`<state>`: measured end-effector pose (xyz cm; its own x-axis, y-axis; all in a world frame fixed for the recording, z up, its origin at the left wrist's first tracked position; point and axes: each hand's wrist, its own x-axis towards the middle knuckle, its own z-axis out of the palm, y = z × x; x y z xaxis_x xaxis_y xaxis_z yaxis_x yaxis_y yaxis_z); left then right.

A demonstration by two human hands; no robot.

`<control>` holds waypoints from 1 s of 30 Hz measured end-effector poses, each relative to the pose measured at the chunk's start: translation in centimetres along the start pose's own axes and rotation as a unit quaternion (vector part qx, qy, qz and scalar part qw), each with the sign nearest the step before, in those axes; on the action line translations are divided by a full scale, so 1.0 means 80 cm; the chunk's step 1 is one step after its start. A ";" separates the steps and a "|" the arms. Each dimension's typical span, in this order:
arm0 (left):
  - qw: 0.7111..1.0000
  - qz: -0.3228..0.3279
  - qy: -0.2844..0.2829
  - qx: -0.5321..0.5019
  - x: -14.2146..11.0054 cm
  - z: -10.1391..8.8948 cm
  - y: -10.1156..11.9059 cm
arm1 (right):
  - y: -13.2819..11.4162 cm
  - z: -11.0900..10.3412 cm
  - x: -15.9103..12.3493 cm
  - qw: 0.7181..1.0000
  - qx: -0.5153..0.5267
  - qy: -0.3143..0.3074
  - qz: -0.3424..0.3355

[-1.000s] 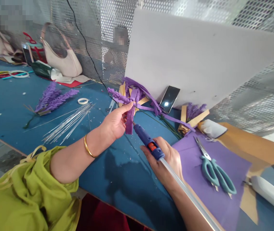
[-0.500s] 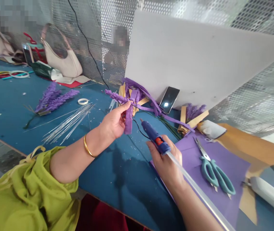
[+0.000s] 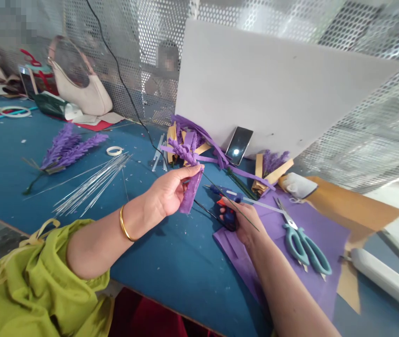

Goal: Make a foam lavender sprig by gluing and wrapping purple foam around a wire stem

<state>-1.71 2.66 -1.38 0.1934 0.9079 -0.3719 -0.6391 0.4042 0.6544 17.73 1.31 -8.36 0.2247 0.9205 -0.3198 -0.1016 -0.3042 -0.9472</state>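
My left hand (image 3: pixel 169 193) is pinched on an artificial lavender stem (image 3: pixel 184 152), its purple flower head tilting up and to the left. A purple strip (image 3: pixel 191 192) with a shiny streak hangs below my fingertips, and a thin dark green wire (image 3: pixel 232 201) runs from there down to the right, passing in front of my right hand. My right hand (image 3: pixel 243 219) is wrapped round a blue hot glue gun (image 3: pixel 228 193) with an orange-red trigger. Its nozzle points left toward the strip, without touching it. A clear glue stick (image 3: pixel 267 205) sticks out of the gun's back.
Teal-handled scissors (image 3: pixel 299 238) lie on purple sheets (image 3: pixel 329 234) at right. Silver wires (image 3: pixel 96 182), a tape roll (image 3: pixel 114 150) and a lavender bunch (image 3: pixel 69 150) lie at left. A phone (image 3: pixel 239 146) leans on the white board (image 3: pixel 272 84). A black cord (image 3: pixel 124 77) crosses the back.
My left hand has moved slightly right and down with the lavender stem and strip. My right hand has turned the glue gun from slanting upward to nearly level. The camera view has shifted a little.
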 end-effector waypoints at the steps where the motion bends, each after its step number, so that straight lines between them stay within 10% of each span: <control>1: 1.000 -0.008 -0.005 0.003 0.000 0.000 -0.003 | 0.000 -0.001 0.000 1.000 -0.022 -0.006 0.000; 8: 0.998 -0.043 -0.032 0.041 -0.005 0.000 -0.024 | -0.016 -0.032 0.003 0.965 -0.262 -0.004 -0.024; 13: 0.992 -0.082 -0.063 0.071 -0.016 0.005 -0.033 | -0.047 -0.042 -0.018 0.869 -0.455 0.099 -0.168; 17: 0.983 -0.123 -0.105 0.091 -0.015 0.002 -0.038 | -0.067 -0.016 -0.042 0.952 -0.198 -0.061 -0.225; 21: 0.979 -0.135 -0.127 0.089 -0.011 -0.004 -0.041 | -0.073 0.004 -0.046 0.942 -0.111 -0.284 -0.139; 30: 0.967 -0.155 -0.136 0.151 -0.010 -0.004 -0.038 | -0.060 0.004 -0.029 0.938 0.049 -0.337 -0.070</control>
<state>-0.16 0.69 -3.29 0.5549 0.7176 -0.4209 -0.2809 0.6378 0.7171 17.39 0.71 -3.05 -0.4175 0.9058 -0.0728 -0.2123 -0.1751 -0.9614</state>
